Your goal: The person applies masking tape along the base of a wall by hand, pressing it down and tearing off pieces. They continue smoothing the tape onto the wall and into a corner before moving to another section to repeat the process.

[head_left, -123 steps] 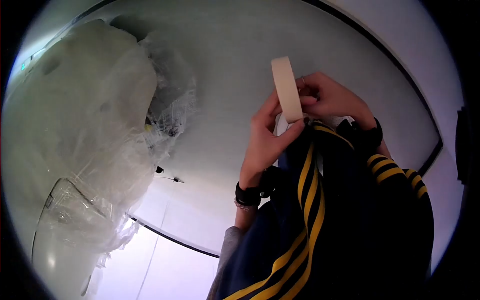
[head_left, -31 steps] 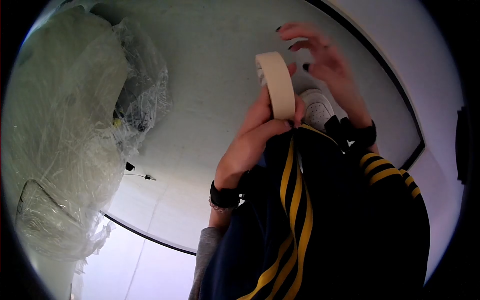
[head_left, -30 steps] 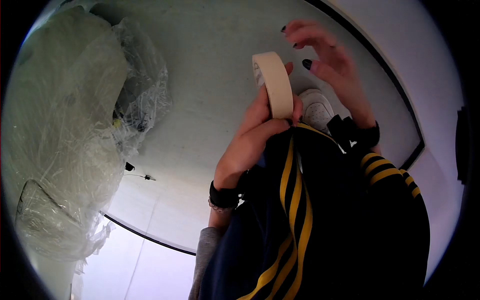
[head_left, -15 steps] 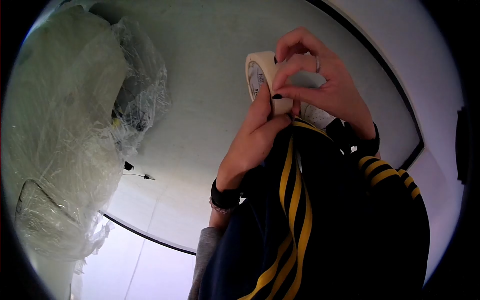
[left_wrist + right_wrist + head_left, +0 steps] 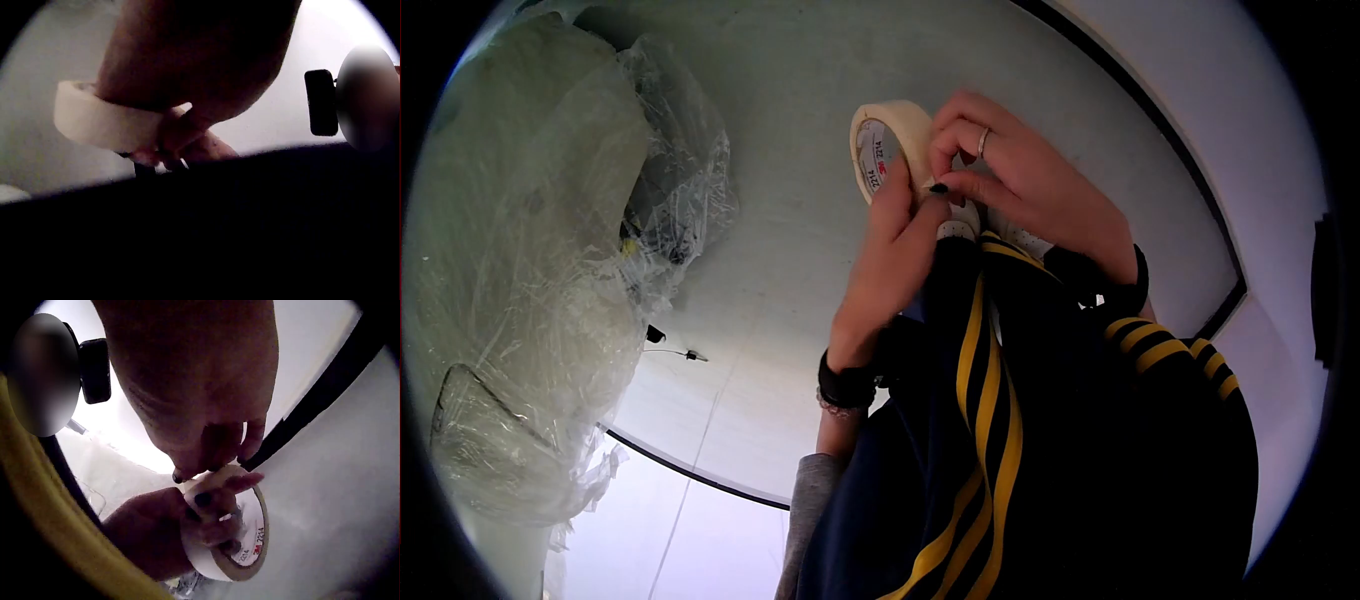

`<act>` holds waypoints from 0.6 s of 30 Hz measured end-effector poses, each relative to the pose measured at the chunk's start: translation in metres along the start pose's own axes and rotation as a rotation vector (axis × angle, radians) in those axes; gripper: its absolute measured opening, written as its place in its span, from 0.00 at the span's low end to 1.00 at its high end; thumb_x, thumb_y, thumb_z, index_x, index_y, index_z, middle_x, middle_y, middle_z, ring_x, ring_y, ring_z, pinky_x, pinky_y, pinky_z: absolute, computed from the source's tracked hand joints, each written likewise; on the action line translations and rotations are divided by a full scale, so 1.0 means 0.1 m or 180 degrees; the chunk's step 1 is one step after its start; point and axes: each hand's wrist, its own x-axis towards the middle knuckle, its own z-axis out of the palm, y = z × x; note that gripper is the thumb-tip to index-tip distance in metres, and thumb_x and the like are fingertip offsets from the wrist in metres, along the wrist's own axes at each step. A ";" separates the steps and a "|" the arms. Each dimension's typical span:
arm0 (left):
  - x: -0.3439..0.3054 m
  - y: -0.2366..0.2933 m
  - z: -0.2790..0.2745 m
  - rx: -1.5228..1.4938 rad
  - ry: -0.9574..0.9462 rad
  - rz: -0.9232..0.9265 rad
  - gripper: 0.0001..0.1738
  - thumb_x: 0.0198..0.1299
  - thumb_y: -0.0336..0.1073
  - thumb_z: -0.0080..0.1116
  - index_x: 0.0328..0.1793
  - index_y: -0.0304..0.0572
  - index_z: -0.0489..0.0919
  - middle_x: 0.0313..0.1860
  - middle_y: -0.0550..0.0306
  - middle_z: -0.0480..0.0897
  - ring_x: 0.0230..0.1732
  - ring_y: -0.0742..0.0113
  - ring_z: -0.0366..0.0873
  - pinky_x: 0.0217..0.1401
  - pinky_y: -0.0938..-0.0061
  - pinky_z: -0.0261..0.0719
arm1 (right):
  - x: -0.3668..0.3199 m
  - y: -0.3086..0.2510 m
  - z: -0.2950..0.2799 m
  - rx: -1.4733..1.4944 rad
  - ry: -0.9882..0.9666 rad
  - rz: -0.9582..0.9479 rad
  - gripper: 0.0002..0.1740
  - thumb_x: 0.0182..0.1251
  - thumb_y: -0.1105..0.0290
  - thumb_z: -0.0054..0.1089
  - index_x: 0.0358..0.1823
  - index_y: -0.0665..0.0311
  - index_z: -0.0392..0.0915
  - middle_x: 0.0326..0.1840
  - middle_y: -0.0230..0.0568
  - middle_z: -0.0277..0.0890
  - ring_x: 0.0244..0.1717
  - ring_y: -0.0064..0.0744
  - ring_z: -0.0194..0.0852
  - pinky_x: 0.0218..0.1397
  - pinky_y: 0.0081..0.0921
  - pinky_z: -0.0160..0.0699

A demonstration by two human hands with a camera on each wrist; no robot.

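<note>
Cream, ring-shaped paper tape roll (image 5: 911, 124) was gripped thru core by L hand (image 5: 884, 266), above grey floor (image 5: 800, 180); outer band was pinched by R hand (image 5: 1042, 182). Prob. light, firm; best held by core.

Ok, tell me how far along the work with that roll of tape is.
Looks done: the roll of tape is up in the left hand, its fingers gripping the ring. In hand: the right hand has thumb and finger pinched together at its outer face; whether they have the tape's end, I can't tell. Probably left: drawing tape off, since no long strip shows off the roll.
</note>
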 end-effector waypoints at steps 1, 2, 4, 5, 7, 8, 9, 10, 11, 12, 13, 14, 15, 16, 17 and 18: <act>-0.01 0.01 -0.04 0.0012 -0.0018 0.0024 0.23 0.57 0.26 0.45 0.61 0.36 0.66 0.47 0.56 0.74 0.46 0.69 0.72 0.51 0.75 0.71 | 0.00 0.02 0.01 0.0009 0.0030 -0.0160 0.08 0.58 0.78 0.59 0.38 0.65 0.71 0.42 0.36 0.65 0.39 0.30 0.68 0.43 0.25 0.69; -0.03 0.04 -0.05 0.0074 0.0065 0.0021 0.25 0.55 0.24 0.44 0.62 0.37 0.66 0.48 0.56 0.74 0.46 0.69 0.72 0.51 0.75 0.71 | -0.01 0.03 0.02 0.0020 0.0059 -0.0316 0.11 0.57 0.77 0.60 0.42 0.64 0.73 0.42 0.35 0.65 0.39 0.30 0.68 0.44 0.25 0.69; -0.04 0.10 -0.12 0.0034 0.0017 0.0096 0.23 0.57 0.25 0.42 0.62 0.35 0.64 0.47 0.55 0.75 0.46 0.69 0.72 0.51 0.75 0.70 | 0.00 -0.04 0.03 0.0166 0.0348 -0.0338 0.14 0.56 0.76 0.61 0.45 0.61 0.75 0.44 0.35 0.67 0.41 0.30 0.68 0.44 0.26 0.69; -0.04 0.12 -0.16 -0.0007 -0.0024 0.0177 0.22 0.59 0.25 0.41 0.62 0.33 0.63 0.46 0.54 0.75 0.46 0.69 0.72 0.51 0.76 0.70 | 0.02 -0.06 0.03 0.0310 0.0632 -0.0365 0.17 0.54 0.75 0.63 0.48 0.59 0.78 0.46 0.34 0.69 0.42 0.30 0.69 0.45 0.26 0.68; -0.04 0.13 -0.19 -0.0004 -0.0163 0.0301 0.23 0.58 0.24 0.40 0.62 0.33 0.63 0.44 0.56 0.75 0.43 0.69 0.72 0.49 0.76 0.70 | 0.05 -0.02 0.05 -0.0017 0.0773 -0.0573 0.18 0.52 0.75 0.65 0.47 0.55 0.80 0.49 0.33 0.70 0.45 0.30 0.69 0.46 0.26 0.68; -0.05 0.14 -0.18 0.0045 -0.0172 0.0298 0.23 0.58 0.24 0.40 0.62 0.34 0.63 0.43 0.56 0.75 0.43 0.69 0.72 0.50 0.76 0.70 | 0.05 -0.01 0.05 -0.0348 0.0919 -0.0779 0.19 0.50 0.74 0.67 0.47 0.52 0.82 0.52 0.33 0.72 0.47 0.31 0.70 0.47 0.27 0.68; -0.06 0.15 -0.17 0.0095 -0.0181 0.0291 0.24 0.57 0.23 0.40 0.63 0.34 0.63 0.43 0.57 0.75 0.43 0.69 0.72 0.50 0.76 0.70 | 0.06 0.00 0.05 -0.0350 0.0920 -0.0775 0.19 0.50 0.74 0.67 0.47 0.52 0.82 0.52 0.33 0.72 0.47 0.31 0.70 0.47 0.27 0.68; -0.06 0.14 -0.16 0.0094 -0.0181 0.0289 0.24 0.57 0.23 0.40 0.63 0.34 0.63 0.43 0.57 0.75 0.43 0.69 0.72 0.50 0.76 0.70 | 0.05 0.01 0.04 -0.0311 0.0898 -0.0839 0.16 0.49 0.74 0.67 0.42 0.52 0.83 0.53 0.33 0.72 0.49 0.31 0.70 0.48 0.27 0.68; -0.06 0.13 -0.14 -0.0040 -0.0233 0.0198 0.25 0.57 0.23 0.40 0.63 0.34 0.63 0.43 0.57 0.75 0.43 0.69 0.72 0.51 0.76 0.70 | 0.05 0.02 0.03 -0.0270 0.0874 -0.0904 0.13 0.48 0.75 0.68 0.38 0.52 0.84 0.54 0.32 0.73 0.51 0.32 0.70 0.49 0.27 0.68; -0.06 0.12 -0.11 -0.0176 -0.0283 0.0107 0.25 0.57 0.24 0.41 0.64 0.34 0.63 0.43 0.56 0.75 0.44 0.69 0.72 0.51 0.77 0.70 | 0.05 0.03 0.02 -0.0270 0.0871 -0.0903 0.13 0.48 0.75 0.68 0.38 0.52 0.84 0.54 0.32 0.73 0.51 0.32 0.70 0.49 0.27 0.68; -0.05 0.11 -0.10 -0.0180 -0.0282 0.0106 0.25 0.57 0.24 0.41 0.64 0.34 0.63 0.43 0.56 0.75 0.44 0.69 0.72 0.51 0.77 0.70 | 0.04 0.04 0.00 -0.0293 0.0837 -0.0938 0.12 0.48 0.76 0.67 0.36 0.54 0.84 0.52 0.32 0.74 0.51 0.32 0.70 0.50 0.27 0.68; -0.03 0.09 -0.09 -0.0275 -0.0351 0.0116 0.26 0.57 0.24 0.43 0.64 0.34 0.64 0.45 0.55 0.76 0.44 0.67 0.73 0.53 0.75 0.70 | 0.04 0.04 0.00 -0.0316 0.0804 -0.0974 0.10 0.48 0.76 0.67 0.34 0.55 0.83 0.51 0.32 0.74 0.50 0.33 0.70 0.51 0.27 0.68; -0.03 0.07 -0.08 -0.0370 -0.0423 0.0125 0.26 0.56 0.24 0.46 0.64 0.35 0.64 0.46 0.54 0.76 0.45 0.66 0.73 0.55 0.73 0.69 | 0.03 0.04 -0.01 -0.0317 0.0804 -0.0971 0.10 0.48 0.76 0.67 0.34 0.55 0.83 0.51 0.32 0.74 0.50 0.33 0.70 0.51 0.27 0.68; -0.02 0.05 -0.06 -0.0369 -0.0427 0.0123 0.26 0.56 0.24 0.46 0.64 0.35 0.64 0.46 0.54 0.76 0.45 0.66 0.73 0.55 0.73 0.69 | 0.03 0.02 0.00 -0.0212 0.0819 -0.0802 0.09 0.50 0.78 0.65 0.33 0.57 0.82 0.50 0.34 0.75 0.51 0.33 0.70 0.53 0.27 0.68; -0.02 0.04 -0.02 0.0301 -0.0160 0.0485 0.24 0.55 0.25 0.51 0.61 0.35 0.68 0.45 0.53 0.77 0.46 0.63 0.74 0.58 0.70 0.69 | 0.03 0.01 0.00 -0.0106 0.0833 -0.0634 0.08 0.51 0.79 0.64 0.32 0.59 0.80 0.49 0.36 0.76 0.52 0.34 0.71 0.55 0.28 0.68; -0.02 0.03 -0.01 0.0971 0.0113 0.0840 0.22 0.53 0.26 0.55 0.57 0.36 0.72 0.44 0.52 0.78 0.46 0.59 0.75 0.60 0.67 0.68 | 0.03 0.02 -0.01 -0.0102 0.0833 -0.0633 0.08 0.51 0.79 0.64 0.32 0.59 0.80 0.49 0.36 0.76 0.52 0.34 0.71 0.55 0.28 0.68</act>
